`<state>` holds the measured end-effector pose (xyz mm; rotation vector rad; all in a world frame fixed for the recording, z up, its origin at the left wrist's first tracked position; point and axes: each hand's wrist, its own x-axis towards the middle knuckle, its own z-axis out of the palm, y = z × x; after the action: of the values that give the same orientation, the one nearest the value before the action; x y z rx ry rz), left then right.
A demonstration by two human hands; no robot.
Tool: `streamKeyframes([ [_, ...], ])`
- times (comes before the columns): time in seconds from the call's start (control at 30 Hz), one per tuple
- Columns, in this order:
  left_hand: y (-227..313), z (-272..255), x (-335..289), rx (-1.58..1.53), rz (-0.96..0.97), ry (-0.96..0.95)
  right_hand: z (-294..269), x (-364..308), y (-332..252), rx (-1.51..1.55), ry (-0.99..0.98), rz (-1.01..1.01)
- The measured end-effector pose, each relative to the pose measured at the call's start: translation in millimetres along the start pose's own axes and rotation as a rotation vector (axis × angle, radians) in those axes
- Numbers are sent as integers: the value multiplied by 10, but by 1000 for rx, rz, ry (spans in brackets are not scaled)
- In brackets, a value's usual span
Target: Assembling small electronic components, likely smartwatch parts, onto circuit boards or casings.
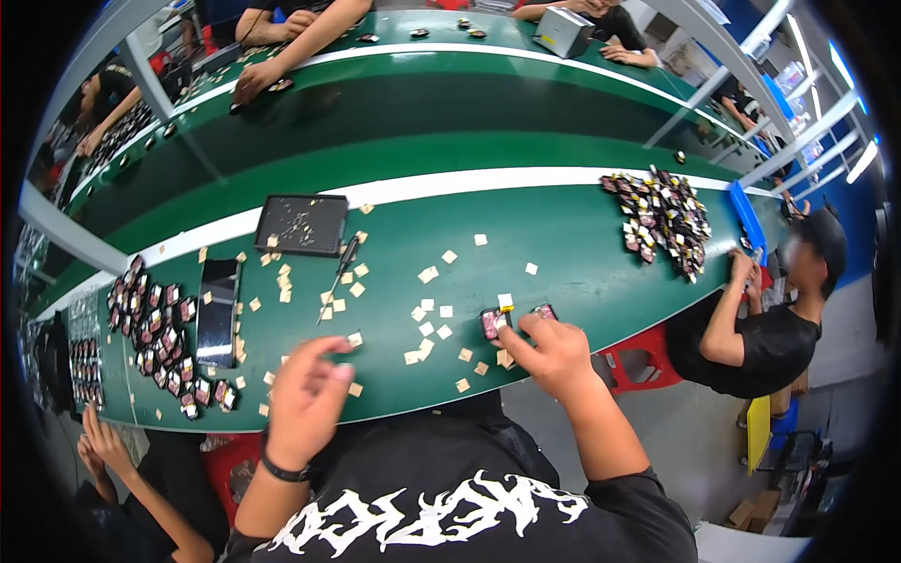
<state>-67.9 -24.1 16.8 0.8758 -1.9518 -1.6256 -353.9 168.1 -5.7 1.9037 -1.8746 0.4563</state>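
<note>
My left hand hovers over the near table edge, fingers apart, holding nothing. Bent fingers of my right hand close around a small black-and-pink module, which shows only in part beyond the knuckles. The tip of its thumb reaches another black-and-pink module just to the left. At that module's upper right corner is a small white-and-yellow tab. Small pale square pieces lie scattered on the green tabletop between my hands and beyond.
A black tray with tiny parts, a screwdriver and a dark flat phone-like slab lie left. Module heaps stand at far left and right. Co-workers sit on both sides and across. A blue bin stands at right.
</note>
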Motion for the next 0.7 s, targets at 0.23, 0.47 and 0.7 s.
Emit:
streamKeyframes([
  [0.23, -109, 446, 172, -704, -357, -414, -69, 404, -598, 229, -35, -185],
  [0.47, -257, 422, 39, -694, -333, -201, -143, 297, -841, 1066, -143, 756],
  [0.7, -384, 467, 23, -614, -258, -139, -28, 345, -1073, 1700, -400, 1255],
])
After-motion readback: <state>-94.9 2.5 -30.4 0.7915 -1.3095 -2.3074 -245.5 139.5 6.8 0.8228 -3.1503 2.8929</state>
